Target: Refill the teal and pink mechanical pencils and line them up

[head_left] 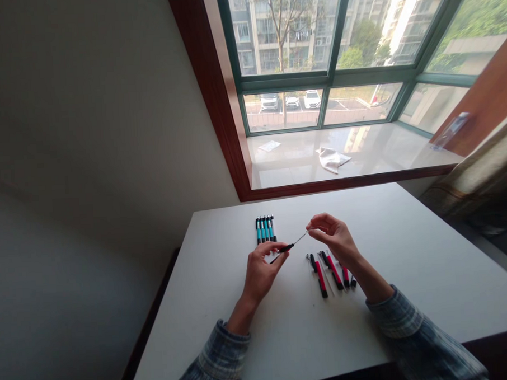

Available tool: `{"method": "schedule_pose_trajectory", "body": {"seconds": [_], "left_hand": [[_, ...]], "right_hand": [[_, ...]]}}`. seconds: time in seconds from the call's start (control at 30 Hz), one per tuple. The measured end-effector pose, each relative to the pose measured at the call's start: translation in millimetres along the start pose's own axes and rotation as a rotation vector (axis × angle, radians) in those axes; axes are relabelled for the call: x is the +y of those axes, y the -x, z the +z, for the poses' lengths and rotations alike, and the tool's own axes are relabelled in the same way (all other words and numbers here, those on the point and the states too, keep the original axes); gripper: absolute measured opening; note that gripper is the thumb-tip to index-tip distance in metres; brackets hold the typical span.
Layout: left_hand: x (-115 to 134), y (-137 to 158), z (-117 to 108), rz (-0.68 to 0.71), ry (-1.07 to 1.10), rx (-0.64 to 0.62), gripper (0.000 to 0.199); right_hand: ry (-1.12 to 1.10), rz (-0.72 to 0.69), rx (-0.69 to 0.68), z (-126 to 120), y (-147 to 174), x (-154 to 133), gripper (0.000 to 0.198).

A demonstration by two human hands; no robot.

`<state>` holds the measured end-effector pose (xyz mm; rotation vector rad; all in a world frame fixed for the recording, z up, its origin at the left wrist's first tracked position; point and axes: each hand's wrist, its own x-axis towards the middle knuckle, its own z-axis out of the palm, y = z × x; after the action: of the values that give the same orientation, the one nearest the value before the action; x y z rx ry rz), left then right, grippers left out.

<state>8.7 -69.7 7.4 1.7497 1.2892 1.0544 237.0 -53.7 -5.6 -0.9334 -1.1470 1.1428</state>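
Observation:
My left hand [261, 271] pinches a black pen part [286, 248] between thumb and fingers, above the white table. A thin pen refill [300, 238] sticks out of it, up and to the right. My right hand [334, 239] has its thumb and fingertips closed at the refill's far end; any tiny piece between them is too small to make out. Below the right hand lie red-and-black pen barrels [320, 276], black pen parts [312, 261] and thin refills [328, 277], partly hidden by the wrist. Behind the left hand, several teal pens [265, 228] lie side by side.
The white table [199, 304] stands against a wall [108, 134] and a window sill [286, 166]. A crumpled white wrapper [334, 159] and a flat paper piece [269, 146] lie on the sill. A curtain [471, 175] hangs at the right.

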Motion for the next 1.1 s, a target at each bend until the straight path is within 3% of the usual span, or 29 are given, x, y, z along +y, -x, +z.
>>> {"method": "schedule_pose_trajectory", "body": {"seconds": [0.43, 1.1], "left_hand": [[0.9, 0.2, -0.6, -0.008, -0.001, -0.010, 0.014], [4.1, 0.1, -1.1, 0.004, -0.012, -0.025, 0.014]], "right_hand": [[0.035, 0.000, -0.023, -1.5, -0.1, 0.3, 0.032], [0.066, 0.062, -0.164, 10.4, 4.4, -9.1, 0.026]]}}
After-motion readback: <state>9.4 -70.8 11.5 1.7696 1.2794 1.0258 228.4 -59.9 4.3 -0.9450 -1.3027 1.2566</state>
